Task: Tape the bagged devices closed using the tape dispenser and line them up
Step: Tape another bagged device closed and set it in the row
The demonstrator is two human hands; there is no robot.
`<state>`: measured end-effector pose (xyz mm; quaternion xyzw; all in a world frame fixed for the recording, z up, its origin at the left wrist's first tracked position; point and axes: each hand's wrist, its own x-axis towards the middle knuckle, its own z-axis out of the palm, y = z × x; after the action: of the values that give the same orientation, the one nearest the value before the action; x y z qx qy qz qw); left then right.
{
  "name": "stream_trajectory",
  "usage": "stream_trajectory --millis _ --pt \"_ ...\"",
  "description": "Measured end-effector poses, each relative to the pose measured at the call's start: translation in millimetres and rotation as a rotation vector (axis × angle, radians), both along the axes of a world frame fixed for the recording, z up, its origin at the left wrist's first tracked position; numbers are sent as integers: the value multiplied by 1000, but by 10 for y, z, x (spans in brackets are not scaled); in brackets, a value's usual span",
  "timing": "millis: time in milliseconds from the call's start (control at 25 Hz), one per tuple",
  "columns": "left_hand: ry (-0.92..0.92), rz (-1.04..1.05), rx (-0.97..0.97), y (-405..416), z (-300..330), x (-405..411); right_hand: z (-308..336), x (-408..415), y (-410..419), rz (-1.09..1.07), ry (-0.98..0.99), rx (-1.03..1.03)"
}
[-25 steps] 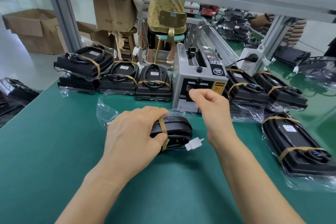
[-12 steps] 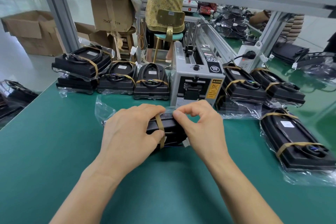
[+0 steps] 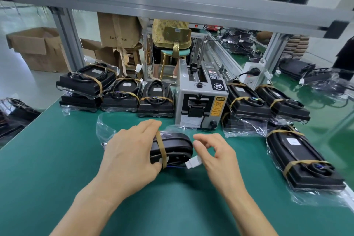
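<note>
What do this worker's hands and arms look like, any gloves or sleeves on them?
No gloves: the left hand and the right hand are both bare. The forearms are bare too, with no sleeve showing up to the bottom edge of the picture. No rings, watch or wristband show, and the nails that can be seen are short.

Behind the green worktop point(image 3: 47, 159), open cardboard boxes point(image 3: 38, 48) sit on the pale floor. A person in a yellow top sits on a teal stool point(image 3: 175, 51). A white power strip point(image 3: 251, 74) stands against an aluminium frame post point(image 3: 272, 53).
</note>
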<state>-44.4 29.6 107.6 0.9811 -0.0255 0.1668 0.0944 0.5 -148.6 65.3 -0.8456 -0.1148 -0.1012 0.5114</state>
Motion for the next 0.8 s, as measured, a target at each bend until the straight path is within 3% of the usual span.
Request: stream_trajectory --millis 200,360,480,600,800 --pt "2 -125 -38 90 4 -67 62 -127 -192 216 12 58" --pt "-285 -305 -11 117 -41 -169 192 -201 -325 359 -14 -91" --pt "-506 -448 59 90 -36 -155 228 -265 -217 396 -339 -231" --pt "-634 -494 81 72 -92 -166 231 -293 -135 235 -724 -364" --pt "-829 -497 3 53 -206 -229 247 -318 -175 198 -925 -451"
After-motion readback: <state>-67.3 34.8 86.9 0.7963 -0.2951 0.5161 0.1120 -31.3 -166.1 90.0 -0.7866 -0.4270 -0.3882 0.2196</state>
